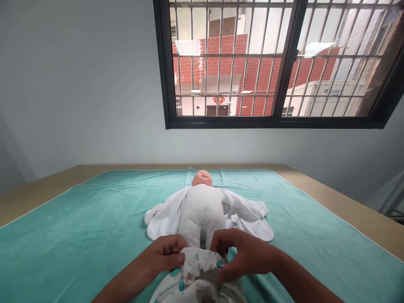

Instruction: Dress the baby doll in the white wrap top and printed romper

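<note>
"Which step is this?"

"Working the printed garment [192, 269] at the doll's feet, I'd judge. It lies bunched at the near end of the doll [205, 206]."

"And the grip?"

"The left hand [167, 252] pinches its edge between thumb and fingers. The right hand [249, 252] has bent fingers and thumb on the other side, but I can't tell whether they close on it."

"What does the next move call for?"

"Probably a firm hold on both sides, so the edge stays spread and level with the legs."

"Any containers?"

"No box or basin that I can see. The doll lies on its back over an open white shirt [252, 216], on a green mat [78, 235]; whether its arms are in the sleeves, I can't tell"
</note>
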Demonstrator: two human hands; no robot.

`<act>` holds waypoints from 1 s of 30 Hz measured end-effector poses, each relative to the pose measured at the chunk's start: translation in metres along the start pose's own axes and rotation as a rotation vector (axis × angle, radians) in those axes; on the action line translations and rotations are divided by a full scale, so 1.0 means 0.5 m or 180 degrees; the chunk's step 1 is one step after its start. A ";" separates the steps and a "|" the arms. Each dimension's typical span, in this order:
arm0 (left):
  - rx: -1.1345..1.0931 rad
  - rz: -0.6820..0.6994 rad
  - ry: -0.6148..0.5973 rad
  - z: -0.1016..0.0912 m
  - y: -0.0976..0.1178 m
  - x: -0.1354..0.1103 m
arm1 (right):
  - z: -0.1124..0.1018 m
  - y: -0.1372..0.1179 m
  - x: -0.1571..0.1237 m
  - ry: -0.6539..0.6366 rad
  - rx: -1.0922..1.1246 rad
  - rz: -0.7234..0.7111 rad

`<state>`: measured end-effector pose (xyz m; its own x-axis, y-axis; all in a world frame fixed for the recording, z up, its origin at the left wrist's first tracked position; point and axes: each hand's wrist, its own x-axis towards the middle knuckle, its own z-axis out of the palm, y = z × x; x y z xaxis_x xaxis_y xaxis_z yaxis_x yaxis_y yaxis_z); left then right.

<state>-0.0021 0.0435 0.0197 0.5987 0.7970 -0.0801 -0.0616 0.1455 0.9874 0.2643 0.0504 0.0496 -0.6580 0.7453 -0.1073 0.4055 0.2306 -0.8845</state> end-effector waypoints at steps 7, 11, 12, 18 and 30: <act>-0.0181 -0.0070 0.0030 -0.023 -0.007 0.000 | -0.056 0.058 -0.004 -0.0599 0.0287 0.0279; 0.0144 -0.0202 0.0080 -0.049 0.001 -0.003 | -0.075 0.095 -0.005 -0.0697 0.0556 0.0348; 0.0237 -0.0242 0.0074 -0.058 0.003 -0.003 | -0.078 0.102 -0.005 -0.0712 0.0531 0.0374; 0.1063 -0.0025 0.0516 -0.088 -0.019 0.018 | -0.066 0.113 -0.001 -0.0133 -0.0490 0.0413; 0.1681 0.0595 0.1175 -0.061 -0.051 0.035 | 0.004 0.142 -0.004 0.1446 -0.0465 -0.0246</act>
<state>-0.0143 0.0716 -0.0109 0.2977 0.9428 0.1502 0.3174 -0.2461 0.9158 0.2932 0.0637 -0.0140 -0.3591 0.9129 0.1942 0.4727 0.3573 -0.8056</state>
